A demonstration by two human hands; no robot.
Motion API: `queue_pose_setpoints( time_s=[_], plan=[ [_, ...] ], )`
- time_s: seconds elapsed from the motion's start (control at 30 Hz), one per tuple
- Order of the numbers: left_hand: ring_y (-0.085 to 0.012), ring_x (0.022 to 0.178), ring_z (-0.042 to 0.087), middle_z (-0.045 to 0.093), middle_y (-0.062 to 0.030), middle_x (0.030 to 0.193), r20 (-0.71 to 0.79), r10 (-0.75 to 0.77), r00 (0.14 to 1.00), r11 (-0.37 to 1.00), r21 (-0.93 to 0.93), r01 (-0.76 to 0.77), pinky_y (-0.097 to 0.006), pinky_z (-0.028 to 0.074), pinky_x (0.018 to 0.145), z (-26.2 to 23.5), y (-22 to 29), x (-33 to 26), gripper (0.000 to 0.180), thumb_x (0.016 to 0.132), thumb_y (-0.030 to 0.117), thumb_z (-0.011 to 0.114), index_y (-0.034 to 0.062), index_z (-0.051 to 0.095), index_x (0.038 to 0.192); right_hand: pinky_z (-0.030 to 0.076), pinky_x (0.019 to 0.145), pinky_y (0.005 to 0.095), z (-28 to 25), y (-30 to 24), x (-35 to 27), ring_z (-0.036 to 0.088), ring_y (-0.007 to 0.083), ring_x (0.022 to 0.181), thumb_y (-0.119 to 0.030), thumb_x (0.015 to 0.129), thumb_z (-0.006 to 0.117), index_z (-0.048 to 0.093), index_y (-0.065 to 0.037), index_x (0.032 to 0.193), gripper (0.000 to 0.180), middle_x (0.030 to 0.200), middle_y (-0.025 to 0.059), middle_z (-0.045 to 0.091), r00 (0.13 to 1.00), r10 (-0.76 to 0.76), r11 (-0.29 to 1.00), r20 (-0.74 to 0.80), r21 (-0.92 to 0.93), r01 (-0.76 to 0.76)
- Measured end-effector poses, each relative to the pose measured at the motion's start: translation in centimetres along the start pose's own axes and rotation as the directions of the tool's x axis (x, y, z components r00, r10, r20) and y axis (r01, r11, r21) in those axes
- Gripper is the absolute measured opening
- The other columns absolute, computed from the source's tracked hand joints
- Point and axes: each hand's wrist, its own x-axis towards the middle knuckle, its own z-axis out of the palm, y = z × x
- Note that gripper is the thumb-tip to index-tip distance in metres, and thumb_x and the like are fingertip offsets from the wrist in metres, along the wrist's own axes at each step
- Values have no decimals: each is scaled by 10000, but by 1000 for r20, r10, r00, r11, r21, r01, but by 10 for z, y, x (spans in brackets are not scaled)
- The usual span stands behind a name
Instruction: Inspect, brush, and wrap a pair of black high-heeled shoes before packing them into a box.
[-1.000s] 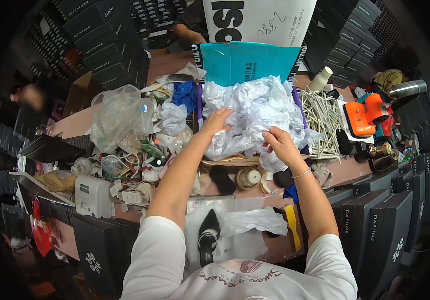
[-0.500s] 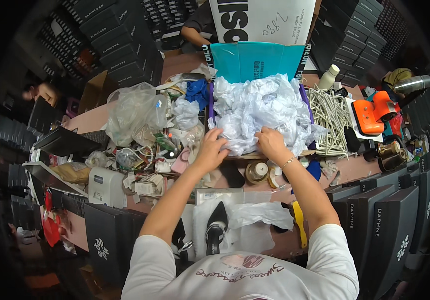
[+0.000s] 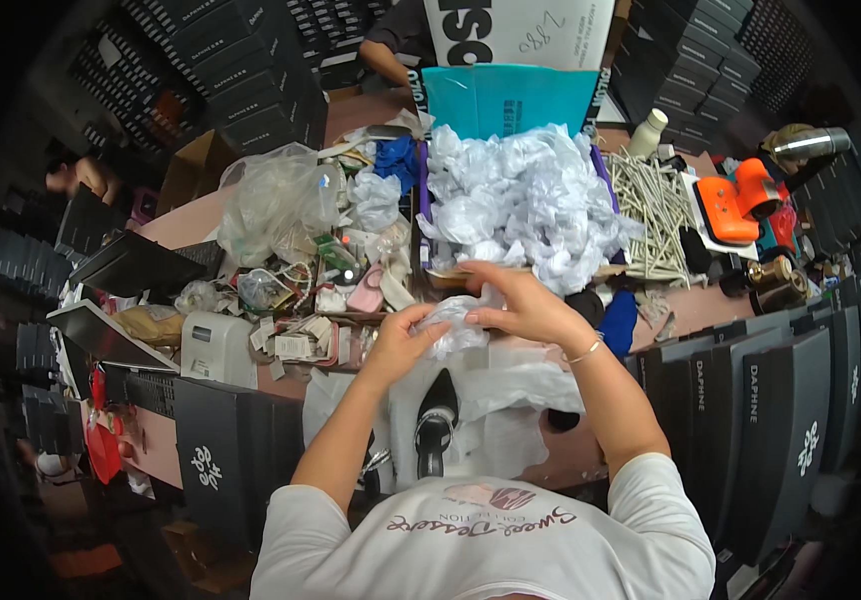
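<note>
Between my hands is a crumpled wad of white tissue paper [image 3: 459, 328], held just in front of a box. My left hand [image 3: 403, 342] closes on its left side. From the right, my right hand [image 3: 523, 308] pinches it, index finger stretched out. The purple-edged box [image 3: 425, 205] with a raised turquoise flap [image 3: 511, 100] is heaped with more crumpled tissue [image 3: 541, 195]. Below my hands, a black pointed shoe [image 3: 438, 405] with a shiny band lies on white wrapping. A second shoe is partly hidden by my left forearm. Loose tissue sheets [image 3: 526, 388] lie to the right.
Left of the box are a clear plastic bag [image 3: 276, 205], a blue cloth [image 3: 396, 163] and a white device [image 3: 216, 348]. Right of it lie a heap of pale sticks [image 3: 656, 220], a cream bottle [image 3: 648, 133] and an orange tool [image 3: 731, 210]. Dark shoe boxes [image 3: 791, 430] flank me.
Both hands have come back from the tissue heap toward me, bringing a wad of tissue paper. The heap's near edge has drawn back, and the yellow item by my right arm no longer shows.
</note>
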Motion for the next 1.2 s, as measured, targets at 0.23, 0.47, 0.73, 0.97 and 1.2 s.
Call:
queue_pose_setpoints(
  time_s=[0.23, 0.47, 0.73, 0.97, 1.2],
  plan=[
    [-241, 729, 611, 638, -142, 795, 82, -19, 996, 755, 654, -39, -326, 464, 692, -31, -15, -62, 265, 711, 131, 664, -6, 638, 936, 394, 540, 260, 22, -13, -87, 469, 92, 593, -138, 868, 609, 622, 17, 859, 156, 639, 37, 546, 895, 439, 891, -83, 164, -422],
    [-238, 746, 598, 605, -96, 750, 178, -188, 966, 504, -826, 250, -428, 510, 746, -60, -75, -128, 306, 823, 293, 650, -10, 612, 839, 410, 585, 261, 20, -10, -137, 499, 95, 638, -168, 877, 614, 631, 20, 876, 189, 655, 63, 563, 844, 490, 872, -217, 144, -469],
    [-196, 736, 568, 599, -52, 779, -420, -512, 750, 92, -894, -438, -372, 491, 757, -33, -47, -116, 343, 852, 372, 648, 33, 596, 848, 377, 553, 304, 40, -24, -158, 415, 140, 592, -192, 886, 607, 584, 32, 813, 237, 631, 85, 503, 880, 470, 881, -64, 92, -464],
    [-215, 922, 586, 620, -103, 932, -489, -231, 841, 280, -861, -424, -382, 474, 858, -83, -75, -146, 375, 881, 428, 583, 54, 585, 903, 328, 517, 243, 42, -4, -181, 381, 70, 570, -212, 915, 584, 573, 9, 766, 267, 620, -33, 476, 800, 595, 778, -76, 305, -549],
    [-260, 1151, 496, 530, -151, 1211, -78, -350, 934, 352, -934, 54, -442, 371, 1011, 71, -65, -118, 594, 899, 476, 532, 14, 443, 1263, 383, 498, 234, 81, -6, -189, 436, 65, 553, -213, 910, 590, 572, 28, 839, 252, 631, -17, 492, 841, 540, 791, 34, 322, -521]
  ],
)
